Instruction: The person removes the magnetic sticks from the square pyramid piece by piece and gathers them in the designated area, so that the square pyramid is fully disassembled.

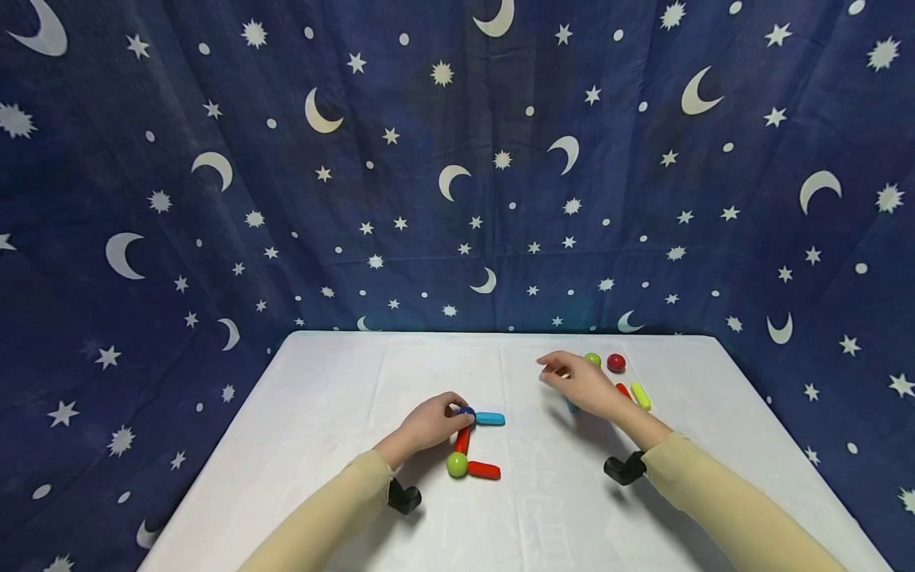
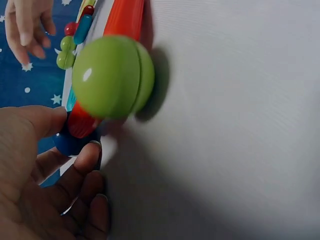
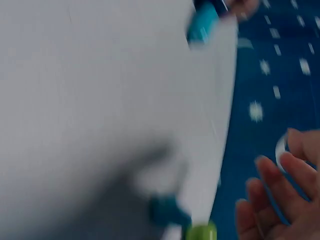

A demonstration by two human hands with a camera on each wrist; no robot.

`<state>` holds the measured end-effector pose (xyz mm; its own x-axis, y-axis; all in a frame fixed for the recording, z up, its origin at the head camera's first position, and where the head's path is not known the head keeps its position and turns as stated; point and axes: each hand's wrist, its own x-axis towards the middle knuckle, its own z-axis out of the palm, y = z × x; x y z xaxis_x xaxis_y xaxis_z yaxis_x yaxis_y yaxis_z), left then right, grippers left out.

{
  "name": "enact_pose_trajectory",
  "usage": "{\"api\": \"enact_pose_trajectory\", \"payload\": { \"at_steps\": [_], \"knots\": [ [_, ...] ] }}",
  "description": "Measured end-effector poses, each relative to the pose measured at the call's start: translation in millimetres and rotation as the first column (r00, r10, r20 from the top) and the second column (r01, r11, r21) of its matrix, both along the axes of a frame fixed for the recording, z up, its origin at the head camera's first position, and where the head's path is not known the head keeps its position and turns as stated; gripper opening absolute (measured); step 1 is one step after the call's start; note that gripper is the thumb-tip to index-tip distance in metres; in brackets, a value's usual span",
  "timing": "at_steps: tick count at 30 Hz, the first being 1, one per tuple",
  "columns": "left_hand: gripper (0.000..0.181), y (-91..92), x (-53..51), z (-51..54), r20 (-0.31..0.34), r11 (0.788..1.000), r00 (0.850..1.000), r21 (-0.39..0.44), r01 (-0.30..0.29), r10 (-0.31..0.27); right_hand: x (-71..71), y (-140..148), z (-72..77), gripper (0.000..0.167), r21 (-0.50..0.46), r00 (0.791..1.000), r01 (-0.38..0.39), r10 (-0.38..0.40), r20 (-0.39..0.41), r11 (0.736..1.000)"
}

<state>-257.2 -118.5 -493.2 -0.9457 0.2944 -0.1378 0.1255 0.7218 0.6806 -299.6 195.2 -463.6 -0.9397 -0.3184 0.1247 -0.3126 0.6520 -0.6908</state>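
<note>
Lower centre of the head view, our left hand (image 1: 430, 421) pinches the blue ball (image 2: 69, 145); our right hand (image 1: 584, 386), loosely spread, holds nothing. Likely light, stiff, slippery: we'd grip its sides.

Covered, cropped and blurred
Head view: the left hand (image 1: 431, 419) hides part of the dark-blue ball (image 1: 467, 411), the right hand (image 1: 582, 386) part of a blue stick (image 1: 571, 405). Right wrist view: blurred, a green ball (image 3: 202, 232) cut by the bottom edge.
</note>
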Motion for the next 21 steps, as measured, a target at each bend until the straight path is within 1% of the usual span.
{"api": "enact_pose_trajectory", "payload": {
  "at_steps": [3,6,8,11,16,21],
  "knots": [
    [0.034,8.8,-4.9,0.0,0.002,1.000,1.000,-0.003,0.000,0.000,8.9,-25.4,-14.0,0.032,0.065,0.993,-0.105,0.101,0.058,0.992],
    [0.034,14.7,-8.8,-0.6,0.001,1.000,1.000,0.002,0.001,-0.001,14.3,-42.3,-28.4,0.033,0.132,0.982,-0.171,0.158,0.103,0.976],
    [0.034,16.9,-10.6,-1.0,0.004,1.000,1.000,0.012,0.002,-0.002,16.3,-49.7,-35.3,0.033,0.161,0.980,-0.179,0.161,0.115,0.971],
    [0.035,18.3,-11.9,-1.1,0.011,1.000,1.000,0.020,0.001,-0.001,16.7,-57.6,-40.7,0.033,0.185,0.984,-0.162,0.143,0.110,0.969],
    [0.036,18.7,-12.6,-0.5,0.014,1.000,1.000,0.027,0.004,-0.004,16.7,-66.0,-42.3,0.027,0.192,0.986,-0.150,0.133,0.099,0.970],
    [0.032,19.4,-12.5,0.7,0.019,0.999,1.000,0.039,0.019,-0.020,17.1,-71.0,-43.8,0.021,0.202,0.989,-0.139,0.127,0.071,0.970]
  ]
}}
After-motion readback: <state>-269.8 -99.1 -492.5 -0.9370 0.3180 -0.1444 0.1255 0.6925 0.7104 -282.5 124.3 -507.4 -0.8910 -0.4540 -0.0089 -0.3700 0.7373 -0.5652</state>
